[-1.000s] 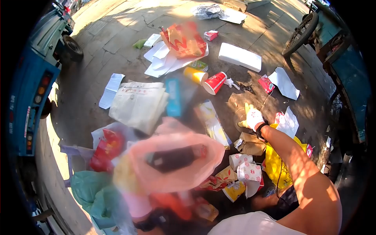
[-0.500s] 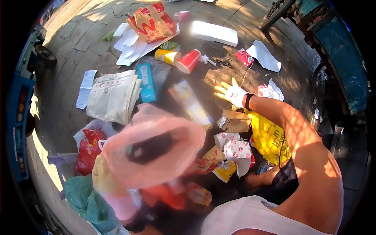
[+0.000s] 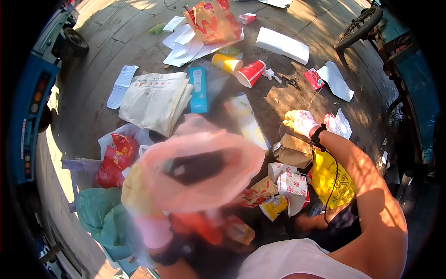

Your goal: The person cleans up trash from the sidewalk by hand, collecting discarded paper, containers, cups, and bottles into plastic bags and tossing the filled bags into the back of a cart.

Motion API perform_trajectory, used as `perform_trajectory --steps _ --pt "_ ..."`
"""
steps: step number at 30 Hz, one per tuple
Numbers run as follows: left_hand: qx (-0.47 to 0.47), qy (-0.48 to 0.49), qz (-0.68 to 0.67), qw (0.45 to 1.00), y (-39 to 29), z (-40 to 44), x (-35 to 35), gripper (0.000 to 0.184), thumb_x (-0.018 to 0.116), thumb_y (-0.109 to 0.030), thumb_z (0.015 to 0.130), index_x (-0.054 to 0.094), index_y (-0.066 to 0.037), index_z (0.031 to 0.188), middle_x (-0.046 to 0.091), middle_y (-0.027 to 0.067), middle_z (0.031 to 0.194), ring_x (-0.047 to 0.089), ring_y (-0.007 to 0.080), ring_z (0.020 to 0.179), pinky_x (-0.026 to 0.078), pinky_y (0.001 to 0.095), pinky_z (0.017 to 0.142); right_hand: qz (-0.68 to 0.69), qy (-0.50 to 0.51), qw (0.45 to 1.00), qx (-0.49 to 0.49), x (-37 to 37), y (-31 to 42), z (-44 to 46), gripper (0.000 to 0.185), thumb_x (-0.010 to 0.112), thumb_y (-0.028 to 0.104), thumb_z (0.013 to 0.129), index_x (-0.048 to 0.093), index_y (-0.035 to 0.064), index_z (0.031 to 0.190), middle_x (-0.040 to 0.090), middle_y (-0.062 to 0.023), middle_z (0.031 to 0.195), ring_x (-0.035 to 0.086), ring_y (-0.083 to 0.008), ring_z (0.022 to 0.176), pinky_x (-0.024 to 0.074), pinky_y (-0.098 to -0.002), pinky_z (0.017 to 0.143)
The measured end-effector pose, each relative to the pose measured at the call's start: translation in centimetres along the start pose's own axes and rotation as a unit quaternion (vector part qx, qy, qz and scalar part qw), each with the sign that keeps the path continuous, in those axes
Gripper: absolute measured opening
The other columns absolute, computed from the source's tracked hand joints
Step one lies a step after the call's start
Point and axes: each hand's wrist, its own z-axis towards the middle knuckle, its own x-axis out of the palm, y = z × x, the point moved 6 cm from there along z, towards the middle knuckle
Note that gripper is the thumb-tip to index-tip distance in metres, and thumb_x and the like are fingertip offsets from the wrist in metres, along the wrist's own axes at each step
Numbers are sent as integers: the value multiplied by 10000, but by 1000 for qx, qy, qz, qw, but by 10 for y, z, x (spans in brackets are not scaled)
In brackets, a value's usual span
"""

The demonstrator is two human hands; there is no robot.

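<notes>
A pink plastic bag (image 3: 200, 186) hangs wide open with dark contents inside, and my gloved left hand (image 3: 139, 200) grips its left side. To the right, my gloved right hand (image 3: 299, 122) is low over the ground with its fingers drawn together. A thin clear rim shows at its fingertips, too faint to identify fully. Just below that hand lie a brown paper bag (image 3: 293, 151) and a yellow plastic bag (image 3: 331, 179). Patterned paper boxes (image 3: 292, 185) and a yellow cup (image 3: 274, 207) rest nearer to me.
Newspapers (image 3: 151, 98), a blue box (image 3: 198, 90), a red cup (image 3: 251, 73), a white foam box (image 3: 282, 45) and a paper bag (image 3: 214, 23) lie ahead. Green bags (image 3: 100, 211) are at left. A blue vehicle (image 3: 35, 116) and a cart wheel (image 3: 357, 29) flank the area.
My right hand's spread fingers have closed together near the ground. My left hand still holds the pink bag. The camera view has shifted.
</notes>
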Motion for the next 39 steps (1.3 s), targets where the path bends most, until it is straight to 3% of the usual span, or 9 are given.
perform_trajectory --steps 5,9,12,15,20,27,30,36,39 --pt "88 21 29 995 1 0 12 245 675 -154 1023 725 10 1198 718 4 1040 633 79 873 520 233 765 119 -336 913 -199 -128 125 -64 221 681 177 924 718 55 1104 754 -134 998 722 -361 907 571 -438 787" --pt "115 40 63 991 -2 1 7 236 691 -143 1007 723 15 1179 711 3 1047 637 81 900 528 240 791 104 -378 779 -489 -185 267 -151 286 729 121 795 721 44 1070 726 -68 861 702 -253 716 562 -345 617" --pt "37 37 -29 998 4 0 1 234 697 -143 1002 722 19 1168 710 6 1053 642 89 910 534 249 800 89 -363 767 -521 -129 334 -139 239 700 187 844 718 62 1047 686 -24 808 684 -236 701 557 -333 614" --pt "130 23 96 987 -9 -9 2 239 695 -148 1004 723 24 1167 719 21 1069 652 103 923 543 261 812 64 -308 801 -510 -102 356 -115 270 663 213 880 688 67 1105 686 -44 949 693 -243 872 561 -359 752" --pt "79 51 31 995 -16 -7 -8 243 657 -158 1027 733 30 1162 732 48 1091 671 127 943 551 274 844 -8 -363 798 -482 -108 371 -106 375 618 226 880 640 85 1227 676 -78 1191 674 -246 1124 533 -400 938" --pt "251 91 282 921 -44 -13 2 273 620 -187 1048 743 22 1172 727 58 1131 665 148 1015 539 293 908 -88 -236 860 -444 -66 325 -96 347 627 216 893 663 79 1210 691 -73 1170 691 -246 1050 537 -422 897" --pt "267 61 327 905 -36 -12 -9 293 609 -198 1055 741 21 1197 718 71 1172 651 160 1073 524 310 958 -6 -405 845 -351 -103 307 -113 414 653 247 919 631 95 1304 648 -103 1325 652 -297 1198 518 -457 976" --pt "178 42 56 982 -20 -6 -28 337 605 -229 1063 728 25 1246 700 95 1261 634 181 1147 500 327 1021 23 -84 981 -173 -94 262 -79 531 653 367 949 622 110 1413 726 -169 1233 709 -378 1064 564 -416 894" --pt "83 29 -44 995 -12 1 -35 347 618 -240 1057 719 29 1253 699 94 1269 637 187 1149 502 330 1024 120 -75 988 -63 -81 230 -46 388 630 262 966 703 72 1296 765 -198 1076 738 -395 950 582 -408 824"
